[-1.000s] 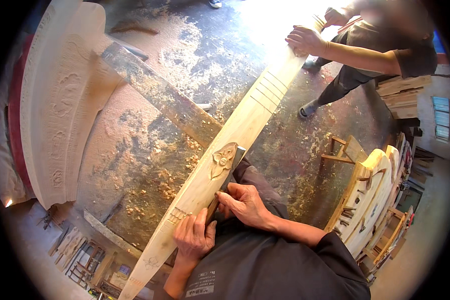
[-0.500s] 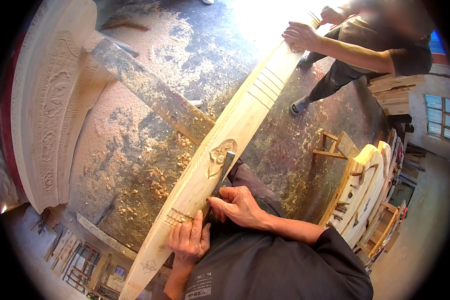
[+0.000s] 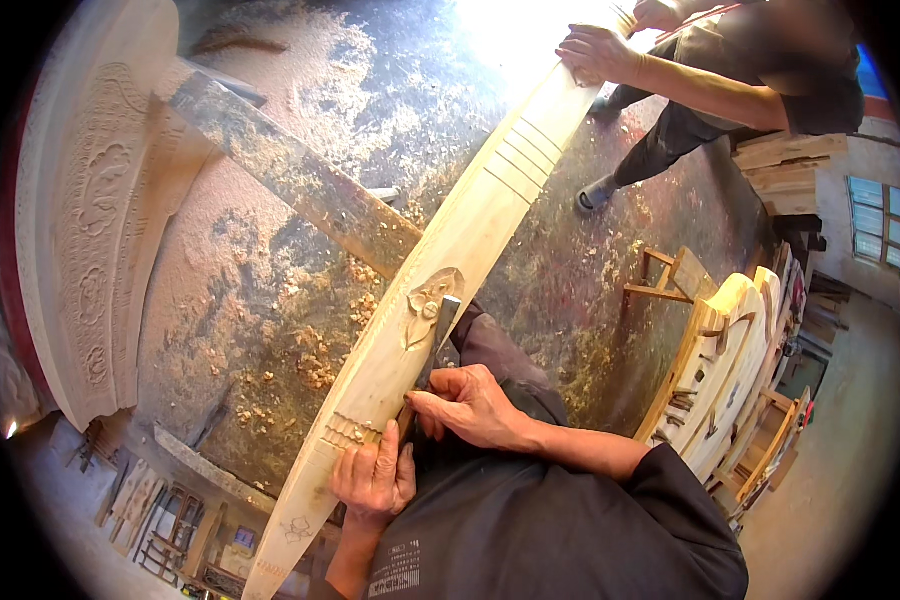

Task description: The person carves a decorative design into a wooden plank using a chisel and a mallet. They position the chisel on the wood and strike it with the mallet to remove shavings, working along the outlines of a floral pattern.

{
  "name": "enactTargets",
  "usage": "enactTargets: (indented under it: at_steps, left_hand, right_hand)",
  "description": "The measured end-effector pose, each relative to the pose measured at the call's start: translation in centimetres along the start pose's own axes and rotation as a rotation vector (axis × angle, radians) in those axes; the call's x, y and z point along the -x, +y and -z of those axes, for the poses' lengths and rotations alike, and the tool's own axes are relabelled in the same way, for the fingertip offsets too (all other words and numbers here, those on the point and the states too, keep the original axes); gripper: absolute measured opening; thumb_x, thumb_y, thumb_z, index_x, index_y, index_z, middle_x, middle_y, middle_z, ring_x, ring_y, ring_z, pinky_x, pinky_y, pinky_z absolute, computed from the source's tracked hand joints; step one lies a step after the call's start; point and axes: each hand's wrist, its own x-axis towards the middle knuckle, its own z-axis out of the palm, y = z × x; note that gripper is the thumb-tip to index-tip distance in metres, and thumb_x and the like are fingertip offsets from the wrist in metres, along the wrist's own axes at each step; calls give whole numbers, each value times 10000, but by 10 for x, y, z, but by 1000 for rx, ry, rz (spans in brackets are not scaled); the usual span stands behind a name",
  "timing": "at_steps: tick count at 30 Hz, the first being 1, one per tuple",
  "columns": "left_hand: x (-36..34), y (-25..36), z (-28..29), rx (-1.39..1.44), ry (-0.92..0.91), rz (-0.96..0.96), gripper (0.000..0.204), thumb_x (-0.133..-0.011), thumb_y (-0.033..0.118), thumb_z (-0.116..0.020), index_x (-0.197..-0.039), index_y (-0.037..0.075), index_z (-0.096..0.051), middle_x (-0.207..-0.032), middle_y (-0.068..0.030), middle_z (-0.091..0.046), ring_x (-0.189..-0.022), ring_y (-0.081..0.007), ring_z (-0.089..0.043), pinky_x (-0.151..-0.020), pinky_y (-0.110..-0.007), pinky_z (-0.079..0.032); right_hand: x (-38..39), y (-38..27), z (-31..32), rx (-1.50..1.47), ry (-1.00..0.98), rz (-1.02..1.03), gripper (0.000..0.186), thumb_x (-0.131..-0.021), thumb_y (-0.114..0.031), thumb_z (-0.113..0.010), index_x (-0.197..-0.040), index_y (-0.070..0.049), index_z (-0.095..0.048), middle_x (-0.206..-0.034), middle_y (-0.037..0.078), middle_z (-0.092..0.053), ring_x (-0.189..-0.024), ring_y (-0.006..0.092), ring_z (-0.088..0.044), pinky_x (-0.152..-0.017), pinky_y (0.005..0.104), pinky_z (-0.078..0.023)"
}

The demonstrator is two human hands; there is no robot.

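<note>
A long pale wooden board (image 3: 500, 205) runs diagonally up through my view, with a carved flower (image 3: 428, 308) and some cut notches along it. Beside the flower a dark, long-bladed tool (image 3: 440, 325) lies slanted along the board's right edge. My right hand (image 3: 465, 405) has its fingers closed round the lower part of this tool. Just below, by the notches, my left hand (image 3: 372, 473) grips the board, fingertips on its face and thumb at its edge. The tool's lower end is hidden by my hands.
A co-worker (image 3: 710, 100) grips the board's far end. At left stands a large carved wooden panel (image 3: 95, 230), with a dusty plank (image 3: 280, 165) reaching toward the board. At right are a wooden chair (image 3: 675, 275) and a bench with tools (image 3: 710, 370). Sawdust and shavings cover the floor.
The whole view has shifted slightly left. The dark tool sits a little closer to the carved flower than a second ago. Both hands keep much the same hold.
</note>
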Motion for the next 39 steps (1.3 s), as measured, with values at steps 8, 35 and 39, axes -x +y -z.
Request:
enactTargets:
  at_steps: [8, 35, 39]
  left_hand:
    - [-6, -1, -7, -18, 15, -4, 372, -986, 189, -781, -1320, 25, -794, -806, -55, -565, -624, -253, -545, -556, -404, -458]
    - [-3, 5, -19, -49, 21, 13, 373, -996, 184, -747, -1325, 11, -777, -762, -52, -500, -625, -256, -517, -586, -424, -417]
    - [8, 2, -12, 35, 87, -2, 361, -987, 193, -775, -1298, 10, -787, -778, -56, -529, -640, -258, -544, -596, -422, -435]
  right_hand:
    - [-3, -3, 3, -10, -1, 10, 430, -1112, -221, -715, -750, -11, -619, -686, 73, -722, -620, 109, -698, -527, 289, -521]
    - [-7, 4, 11, 28, 3, 56, 436, -1092, -247, -722, -754, 18, -643, -676, 60, -704, -624, 87, -671, -526, 308, -530]
    - [9, -16, 9, 252, -63, 129, 460, -1081, -249, -752, -710, -15, -612, -657, 65, -716, -576, 98, -662, -512, 303, -490]
